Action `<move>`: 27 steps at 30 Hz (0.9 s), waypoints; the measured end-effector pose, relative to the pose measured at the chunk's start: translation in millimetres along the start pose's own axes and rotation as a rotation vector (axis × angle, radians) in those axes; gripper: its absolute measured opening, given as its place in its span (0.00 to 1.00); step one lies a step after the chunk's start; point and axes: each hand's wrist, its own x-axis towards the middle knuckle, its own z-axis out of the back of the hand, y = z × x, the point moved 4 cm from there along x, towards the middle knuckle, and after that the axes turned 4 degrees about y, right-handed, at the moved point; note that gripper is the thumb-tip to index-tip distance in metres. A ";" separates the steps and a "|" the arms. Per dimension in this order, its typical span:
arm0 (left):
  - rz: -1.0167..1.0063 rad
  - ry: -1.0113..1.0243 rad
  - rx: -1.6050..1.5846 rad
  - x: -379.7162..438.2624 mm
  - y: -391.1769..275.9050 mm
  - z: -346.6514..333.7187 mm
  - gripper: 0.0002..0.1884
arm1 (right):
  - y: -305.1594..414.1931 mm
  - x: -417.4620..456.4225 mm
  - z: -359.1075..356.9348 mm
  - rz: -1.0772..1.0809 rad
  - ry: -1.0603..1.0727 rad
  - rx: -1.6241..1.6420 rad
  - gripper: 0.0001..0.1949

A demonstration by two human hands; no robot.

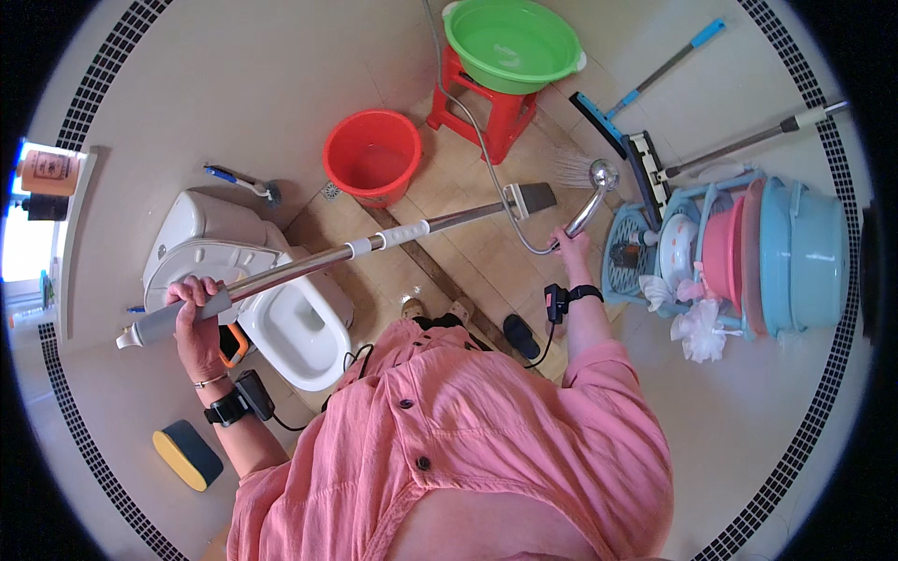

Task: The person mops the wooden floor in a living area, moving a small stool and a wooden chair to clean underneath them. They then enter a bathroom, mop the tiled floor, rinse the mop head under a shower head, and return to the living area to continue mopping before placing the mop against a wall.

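My left hand grips the grey handle of a long telescopic mop pole, held slantwise above the toilet and floor. At its far end is a flat grey-and-white head. My right hand is wrapped around the handle of a chrome shower head. Fine jets of water spray leftward from it, over the floor by the mop head. Its metal hose curves up and passes in front of the pole near the head.
A toilet with raised lid stands left. A red bucket and a green basin on a red stool are ahead. A blue squeegee, another mop and a rack of basins line the right. A slipper lies on the tiles.
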 end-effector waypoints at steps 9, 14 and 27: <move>-0.012 0.088 -0.044 12.0 -0.9 -4.6 0.10 | -13.5 -20.2 22.3 -0.112 0.004 0.099 0.08; -0.002 0.069 -0.053 15.7 -2.1 -3.2 0.09 | -7.6 -19.4 36.4 -0.101 -0.112 0.034 0.05; -0.023 0.147 -0.044 17.2 -4.3 -4.7 0.08 | 1.0 -25.6 57.3 -0.004 -0.302 0.294 0.04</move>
